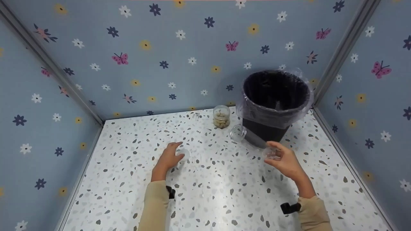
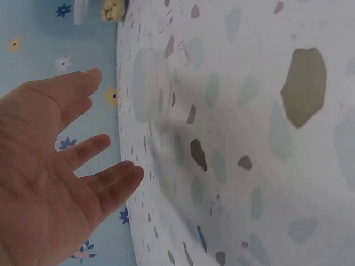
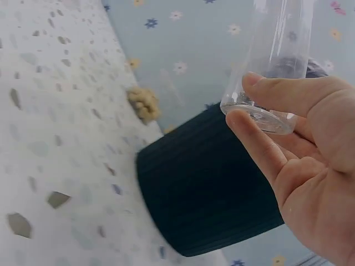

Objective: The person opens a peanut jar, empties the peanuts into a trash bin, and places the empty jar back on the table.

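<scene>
My right hand (image 1: 285, 161) grips a clear plastic jar (image 1: 253, 140) near its base, with thumb and fingers round it. The jar is tilted, its open mouth pointing to the far left, and it looks empty in the right wrist view, where its clear wall (image 3: 277, 44) rises above the fingers. On the table, a translucent round lid (image 1: 184, 155) lies beside my left hand (image 1: 168, 157). The left hand's fingers are spread and hold nothing; in the left wrist view the lid (image 2: 151, 86) shows just beyond the fingertips.
A clear jar (image 1: 221, 117) partly filled with tan, nut-like pieces stands at the back. Right of it, a black bin (image 1: 266, 133) with a thin purplish liner stands close behind the held jar. Flower-patterned walls (image 1: 179, 73) bound the speckled table (image 1: 144, 138).
</scene>
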Demonstrator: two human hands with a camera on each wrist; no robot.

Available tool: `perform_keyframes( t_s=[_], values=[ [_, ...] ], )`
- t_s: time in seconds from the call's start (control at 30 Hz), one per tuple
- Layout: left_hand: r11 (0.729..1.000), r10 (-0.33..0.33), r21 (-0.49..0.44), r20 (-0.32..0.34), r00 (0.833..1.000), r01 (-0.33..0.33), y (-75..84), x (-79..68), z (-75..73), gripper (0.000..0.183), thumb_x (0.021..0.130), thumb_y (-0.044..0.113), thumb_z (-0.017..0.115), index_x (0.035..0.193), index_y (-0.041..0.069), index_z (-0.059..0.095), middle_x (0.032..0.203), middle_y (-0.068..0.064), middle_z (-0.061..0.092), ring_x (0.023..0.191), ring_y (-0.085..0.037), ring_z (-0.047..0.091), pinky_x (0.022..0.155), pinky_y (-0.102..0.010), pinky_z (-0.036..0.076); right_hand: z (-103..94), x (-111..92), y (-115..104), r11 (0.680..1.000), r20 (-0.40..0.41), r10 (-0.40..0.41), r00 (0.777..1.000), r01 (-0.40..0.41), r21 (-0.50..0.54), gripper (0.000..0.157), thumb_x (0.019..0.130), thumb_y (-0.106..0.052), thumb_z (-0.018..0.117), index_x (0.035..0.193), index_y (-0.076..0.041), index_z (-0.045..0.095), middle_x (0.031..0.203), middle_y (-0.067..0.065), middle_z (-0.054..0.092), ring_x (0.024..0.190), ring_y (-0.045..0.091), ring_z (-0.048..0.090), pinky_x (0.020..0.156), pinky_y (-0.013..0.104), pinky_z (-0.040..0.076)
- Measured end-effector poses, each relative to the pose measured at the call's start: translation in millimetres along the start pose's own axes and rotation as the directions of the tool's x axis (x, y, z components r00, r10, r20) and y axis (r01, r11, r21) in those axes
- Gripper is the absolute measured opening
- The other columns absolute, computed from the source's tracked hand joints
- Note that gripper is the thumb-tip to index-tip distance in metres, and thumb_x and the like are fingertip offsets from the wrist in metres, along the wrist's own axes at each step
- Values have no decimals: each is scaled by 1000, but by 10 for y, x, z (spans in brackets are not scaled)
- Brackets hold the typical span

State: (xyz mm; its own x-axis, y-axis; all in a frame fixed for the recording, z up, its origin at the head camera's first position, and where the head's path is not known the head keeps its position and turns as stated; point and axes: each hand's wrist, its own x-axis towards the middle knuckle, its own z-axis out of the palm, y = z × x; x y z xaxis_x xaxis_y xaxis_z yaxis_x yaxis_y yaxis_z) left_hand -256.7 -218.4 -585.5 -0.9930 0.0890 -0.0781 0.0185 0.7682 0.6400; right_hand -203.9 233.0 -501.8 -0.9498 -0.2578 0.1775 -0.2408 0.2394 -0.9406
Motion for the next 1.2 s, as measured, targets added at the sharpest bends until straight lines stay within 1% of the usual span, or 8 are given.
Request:
perform_keyframes(
  t_s=[0.17,0.3,0.4,0.5,0.6,0.87,1.0,1.2],
  values=[
    [999,45,-27,-52,998,-46,104,28,135,50,94,16,66,141,5,50,145,-21,38,133,-40,37,106,-53,33,241,85,286,998,-7,36,999,-35,48,64,76,16,74,135,11,48,132,31,46,101,43,61,79,30,55],
    [963,138,-211,-155,978,-169,209,-59,147,43,96,13,63,137,6,53,139,-15,47,127,-36,47,104,-49,37,497,281,567,998,1,57,998,-57,35,64,76,10,77,135,7,50,132,27,48,100,34,64,77,29,55],
    [889,221,-334,-281,934,-311,348,-144,120,36,97,14,62,132,7,57,130,-12,55,113,-34,58,95,-47,47,693,439,647,995,36,84,996,-86,46,65,77,8,77,136,7,49,134,26,49,101,34,63,76,29,56],
    [825,290,-353,-407,866,-442,532,-220,63,32,97,12,62,129,7,60,124,-12,59,101,-31,64,86,-45,52,861,568,644,990,93,88,992,-98,103,64,78,10,75,136,11,47,134,30,47,102,40,62,76,30,56],
    [797,339,-304,-489,804,-522,712,-280,-18,33,96,7,62,129,5,60,123,-14,59,99,-33,65,83,-44,54,994,643,549,984,150,81,985,-103,145,63,79,12,72,136,14,45,134,33,45,101,44,60,75,31,56],
    [755,434,-206,-554,710,-623,1085,-486,-250,19,87,-7,67,106,-8,69,113,-21,63,97,-35,64,77,-42,56,1219,727,379,981,245,76,967,-116,154,63,82,11,71,139,12,42,137,31,45,105,42,60,78,32,55],
    [743,447,-192,-570,689,-641,939,-427,-202,16,87,1,72,103,-1,72,104,-11,66,90,-25,66,77,-35,56,1341,810,510,980,239,81,968,-120,156,64,81,11,72,139,9,44,137,26,47,103,37,62,76,34,56],
    [785,465,-98,-559,687,-612,798,-367,-245,11,89,11,72,97,4,74,94,-1,64,82,-13,63,73,-28,54,1405,908,562,979,251,85,964,-128,157,69,81,8,74,143,6,42,141,25,44,103,38,61,74,32,56]
  ],
)
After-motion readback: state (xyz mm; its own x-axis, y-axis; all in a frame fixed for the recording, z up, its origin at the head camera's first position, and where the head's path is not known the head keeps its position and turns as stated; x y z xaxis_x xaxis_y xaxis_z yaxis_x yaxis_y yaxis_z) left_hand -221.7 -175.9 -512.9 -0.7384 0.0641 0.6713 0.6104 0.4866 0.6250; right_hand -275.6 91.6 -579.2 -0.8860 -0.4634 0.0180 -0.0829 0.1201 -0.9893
